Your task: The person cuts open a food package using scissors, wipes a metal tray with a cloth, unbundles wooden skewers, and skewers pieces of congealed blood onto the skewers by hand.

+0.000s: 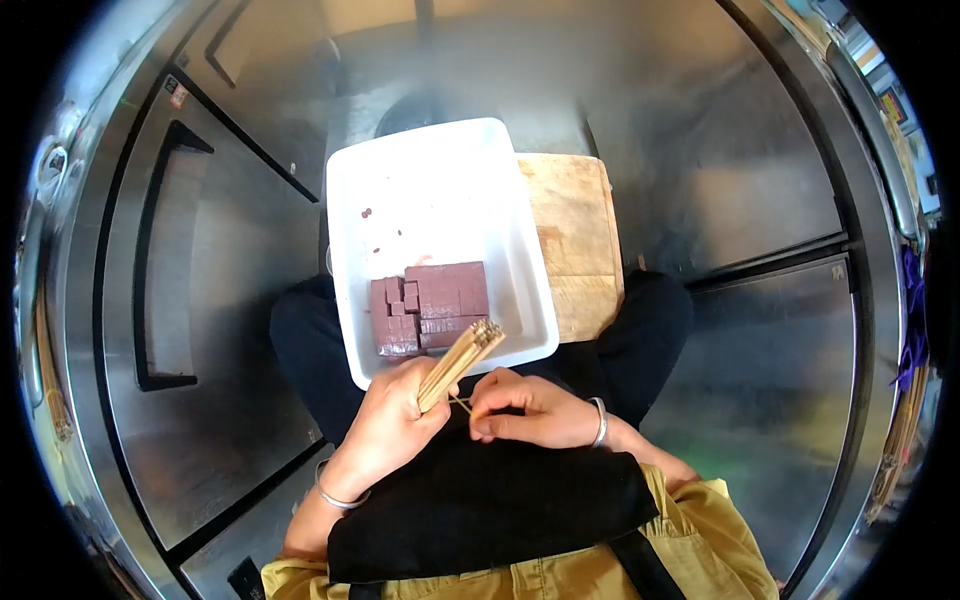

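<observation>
My left hand (392,408) is closed around a bundle of thin wooden skewers (462,362), their ends tilted up and to the right. Close beside it, my right hand (532,408) pinches a thin yellowish strand (459,401) that runs to the bundle; I cannot tell whether it is a band or a single stick. Just beyond the hands is a white plastic tub (540,310). In its near part lie dark maroon, smooth blocks (447,290), cut into several pieces. The bundle's tips overlap the tub's near edge in my view.
A wooden cutting board (572,245) lies under and to the right of the tub. Stainless steel cabinet doors stand on both sides, the left one with a black handle (150,260). Dark-clad knees (650,315) flank the tub. A few maroon crumbs (367,213) dot its floor.
</observation>
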Demonstrator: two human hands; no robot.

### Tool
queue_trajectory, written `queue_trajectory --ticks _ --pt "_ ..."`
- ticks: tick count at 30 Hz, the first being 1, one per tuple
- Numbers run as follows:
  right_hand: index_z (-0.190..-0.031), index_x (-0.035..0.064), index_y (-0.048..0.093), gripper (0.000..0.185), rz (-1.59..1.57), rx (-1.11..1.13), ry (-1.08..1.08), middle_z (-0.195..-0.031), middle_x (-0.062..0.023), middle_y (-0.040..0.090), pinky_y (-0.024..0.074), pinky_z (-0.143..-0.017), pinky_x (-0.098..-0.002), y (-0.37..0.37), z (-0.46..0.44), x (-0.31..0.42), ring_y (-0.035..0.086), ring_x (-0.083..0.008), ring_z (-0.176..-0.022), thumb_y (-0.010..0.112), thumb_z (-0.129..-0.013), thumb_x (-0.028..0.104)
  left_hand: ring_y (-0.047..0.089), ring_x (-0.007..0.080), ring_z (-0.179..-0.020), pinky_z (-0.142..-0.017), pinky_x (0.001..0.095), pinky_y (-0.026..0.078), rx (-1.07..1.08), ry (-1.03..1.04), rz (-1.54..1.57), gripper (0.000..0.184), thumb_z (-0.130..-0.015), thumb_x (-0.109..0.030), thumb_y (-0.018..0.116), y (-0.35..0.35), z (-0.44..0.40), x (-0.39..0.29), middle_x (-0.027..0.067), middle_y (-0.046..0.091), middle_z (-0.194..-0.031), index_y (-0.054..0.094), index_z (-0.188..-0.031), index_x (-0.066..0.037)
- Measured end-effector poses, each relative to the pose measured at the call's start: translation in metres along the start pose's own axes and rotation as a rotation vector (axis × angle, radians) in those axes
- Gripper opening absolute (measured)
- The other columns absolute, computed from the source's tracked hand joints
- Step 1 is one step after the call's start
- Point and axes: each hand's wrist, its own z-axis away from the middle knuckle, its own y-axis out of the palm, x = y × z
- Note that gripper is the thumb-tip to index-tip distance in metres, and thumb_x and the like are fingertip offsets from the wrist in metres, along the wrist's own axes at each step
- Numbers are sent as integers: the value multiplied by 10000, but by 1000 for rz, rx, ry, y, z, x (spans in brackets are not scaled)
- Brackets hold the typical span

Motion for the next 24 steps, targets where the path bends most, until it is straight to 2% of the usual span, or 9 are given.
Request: queue_trajectory --ticks 2,5,9,11,12,16,18,22,24 --pt "-916 106 678 128 347 3 -179 -832 26 633 382 -890 -312 -1 -3 -3 479 -169 -963 606 -810 109 620 208 -736 -689 299 483 20 16 -45 118 -759 9 593 0 4 6 110 613 -811 575 -875 -4" --pt "-965 108 678 184 595 -130 -188 -796 22 631 400 -850 -330 2 0 -7 513 -178 -888 598 -800 89 622 204 -727 -680 293 484 143 -42 -123 129 -765 11 593 2 7 6 109 620 -797 580 -892 -7" --pt "-1118 140 642 301 276 -54 -49 -726 -16 622 426 -642 -268 -1 5 -4 533 -134 -671 513 -863 46 627 189 -718 -670 288 487 115 3 -17 128 -796 -13 609 -3 4 -2 114 631 -797 577 -919 -2" --pt "-1231 102 567 344 -69 75 51 -697 -60 628 420 -542 -198 -6 10 2 560 -98 -583 398 -937 45 601 361 -734 -652 351 477 -30 -80 46 122 -818 -51 602 -8 3 -3 182 605 -798 537 -901 10" --pt "-1231 102 567 344 -63 86 52 -697 -60 628 420 -542 -198 -11 13 8 560 -98 -583 398 -937 45 639 188 -716 -665 286 491 -55 -104 -10 164 -830 -76 639 -11 3 3 128 638 -773 569 -945 17" --pt "-1287 -7 463 362 -598 -128 -19 -693 -86 632 428 -458 -186 -28 27 28 606 -131 -534 358 -980 151 637 318 -700 -626 363 497 -30 -109 -266 211 -827 -141 646 -11 4 10 179 622 -737 536 -937 0" --pt "-1277 -7 476 359 -443 -220 -48 -683 -72 630 449 -466 -199 -35 24 31 606 -118 -538 363 -986 170 623 361 -695 -612 398 495 28 -133 -395 232 -831 -174 642 -6 4 10 195 612 -724 521 -942 -9" --pt "-1277 122 520 327 183 -209 25 -639 -30 615 447 -468 -202 -24 13 40 590 -59 -540 437 -969 192 611 377 -694 -603 459 486 80 -133 -584 252 -824 -195 615 6 4 13 197 605 -718 485 -956 -24" --pt "-1276 152 516 362 406 -222 -32 -624 -54 619 449 -458 -252 -18 5 40 609 -120 -525 520 -923 237 617 374 -711 -609 461 493 93 -83 -637 241 -788 -157 624 12 6 20 189 617 -759 479 -931 -29"
